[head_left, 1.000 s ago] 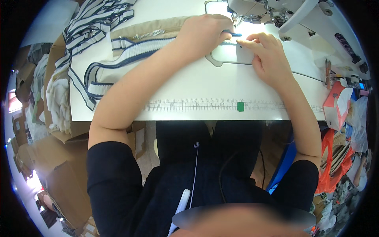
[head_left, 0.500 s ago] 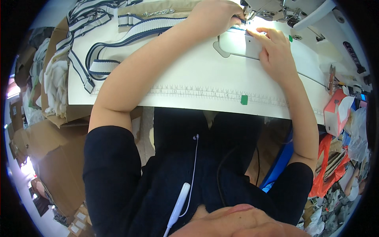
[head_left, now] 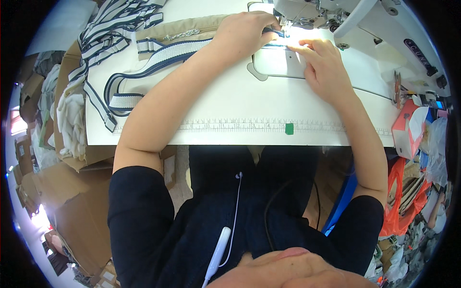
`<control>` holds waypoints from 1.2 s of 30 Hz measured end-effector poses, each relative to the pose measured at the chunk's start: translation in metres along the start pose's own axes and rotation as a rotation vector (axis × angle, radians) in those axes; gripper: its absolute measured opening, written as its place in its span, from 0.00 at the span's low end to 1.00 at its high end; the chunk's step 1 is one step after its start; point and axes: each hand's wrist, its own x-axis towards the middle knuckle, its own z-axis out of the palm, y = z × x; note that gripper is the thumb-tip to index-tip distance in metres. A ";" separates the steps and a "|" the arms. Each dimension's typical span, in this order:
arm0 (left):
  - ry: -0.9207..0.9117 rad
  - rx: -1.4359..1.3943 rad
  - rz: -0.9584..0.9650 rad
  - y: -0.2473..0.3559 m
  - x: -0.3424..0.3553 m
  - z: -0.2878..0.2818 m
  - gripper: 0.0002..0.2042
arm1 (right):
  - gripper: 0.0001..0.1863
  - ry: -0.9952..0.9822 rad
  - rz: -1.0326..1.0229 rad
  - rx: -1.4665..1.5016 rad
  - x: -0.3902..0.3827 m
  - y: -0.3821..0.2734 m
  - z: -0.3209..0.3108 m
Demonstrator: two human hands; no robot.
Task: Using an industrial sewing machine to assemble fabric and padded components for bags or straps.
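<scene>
Both hands work at the needle area of a white sewing machine [head_left: 307, 12]. My left hand [head_left: 245, 33] is closed, thumb and fingers pinching a white webbing strap with navy edges [head_left: 185, 49] just left of the presser foot. The strap's end under the foot is mostly hidden by fingers and glare. My right hand [head_left: 326, 65] lies right of the needle, index finger stretched toward the strap's end, thumb apart, other fingers loosely bent. Under the hands is the metal bed plate [head_left: 276, 67]. Behind the strap lies a beige fabric piece with a zip [head_left: 197, 28].
A heap of navy-edged straps [head_left: 108, 31] lies at the table's far left. Printed along the white table's [head_left: 216, 103] near edge is a ruler scale [head_left: 240, 126] with a green tape mark. Tweezers [head_left: 397, 86] and a red-and-white box [head_left: 408, 127] stand at the right; cardboard boxes [head_left: 81, 206] are left.
The whole view has shifted, so table and machine sit slightly lower and further left. Both hands keep their places beside the needle, with hardly any visible change in grip.
</scene>
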 end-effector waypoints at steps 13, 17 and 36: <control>-0.061 -0.051 -0.076 -0.001 -0.006 -0.019 0.10 | 0.13 0.005 -0.004 0.114 0.000 0.000 -0.003; -0.146 -0.117 0.015 0.009 -0.028 -0.031 0.09 | 0.11 0.059 -0.025 0.112 0.000 0.000 -0.003; -0.297 0.022 -0.034 0.013 -0.075 -0.070 0.30 | 0.13 -0.046 0.152 0.530 0.004 0.005 -0.004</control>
